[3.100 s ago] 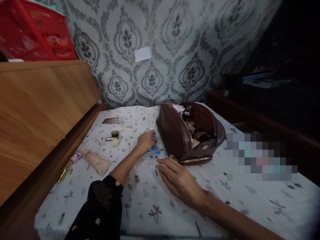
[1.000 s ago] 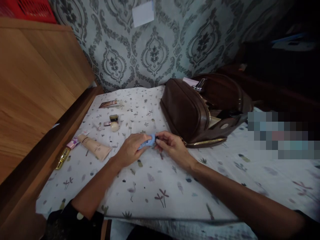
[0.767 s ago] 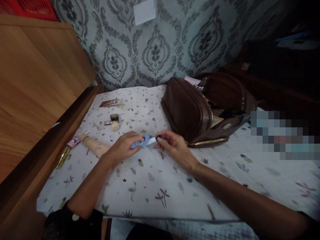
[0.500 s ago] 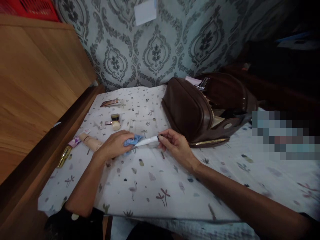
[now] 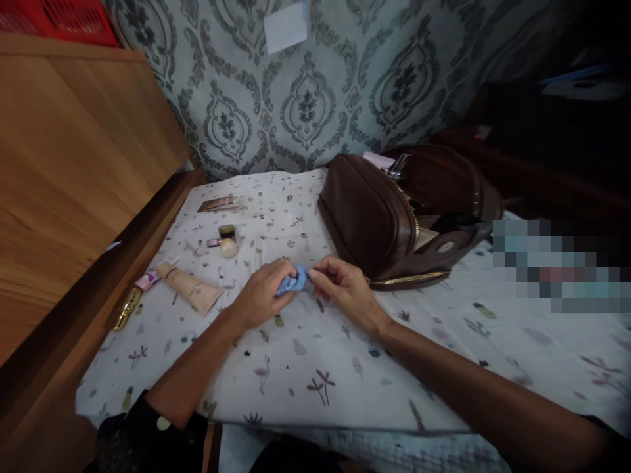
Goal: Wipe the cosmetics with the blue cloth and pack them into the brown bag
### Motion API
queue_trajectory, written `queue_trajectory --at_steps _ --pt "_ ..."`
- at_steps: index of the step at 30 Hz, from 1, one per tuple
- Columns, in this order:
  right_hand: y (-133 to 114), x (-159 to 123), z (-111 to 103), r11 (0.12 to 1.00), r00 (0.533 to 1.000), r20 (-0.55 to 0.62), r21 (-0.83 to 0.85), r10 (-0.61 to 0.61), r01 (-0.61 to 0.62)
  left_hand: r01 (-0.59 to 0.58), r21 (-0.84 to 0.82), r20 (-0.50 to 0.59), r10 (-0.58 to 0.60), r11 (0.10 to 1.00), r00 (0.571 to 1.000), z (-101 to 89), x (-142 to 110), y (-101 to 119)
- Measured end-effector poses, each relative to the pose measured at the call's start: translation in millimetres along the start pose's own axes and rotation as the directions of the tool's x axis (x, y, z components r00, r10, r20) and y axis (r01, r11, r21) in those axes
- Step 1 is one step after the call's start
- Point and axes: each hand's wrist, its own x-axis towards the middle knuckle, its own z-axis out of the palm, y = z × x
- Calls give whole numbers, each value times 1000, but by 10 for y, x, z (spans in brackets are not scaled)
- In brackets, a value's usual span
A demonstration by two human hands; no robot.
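In the head view, my left hand is closed around a bunched blue cloth. The cloth wraps a slim white tube, so almost all of the tube is hidden now. Just to the right, my right hand pinches the tube's dark end between thumb and fingers. Both hands are close together above the printed tablecloth. A beige squeeze tube lies left of my left hand. Beyond my right hand sits an open brown leather bag with items inside.
At the left edge lie a gold-coloured container and a purple-and-white item. Farther back are a dark-lidded small jar, a round cream-coloured item and a brown tube. A wooden cabinet borders the left side.
My left hand and the blue cloth have slid right along the white tube to its dark end, covering it. The beige squeeze tube is now fully uncovered. My right hand has stayed nearly still.
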Motion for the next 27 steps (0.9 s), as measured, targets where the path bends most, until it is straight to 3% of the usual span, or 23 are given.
queue_trajectory --at_steps 8,14,17,27 --pt "-24 -6 13 998 999 42 57 -31 28 131 -138 97 -119 982 988 -124 -14 -40" --pt "-39 22 -22 995 990 -128 69 -57 66 273 -203 181 -238 940 954 -350 -24 -150" --pt "-67 21 -21 993 991 -127 99 -53 66 345 -304 176 -304 888 936 -427 -51 -216" --pt "-69 4 -21 994 996 -88 104 -10 19 398 -510 183 -356 762 916 -385 -70 -289"
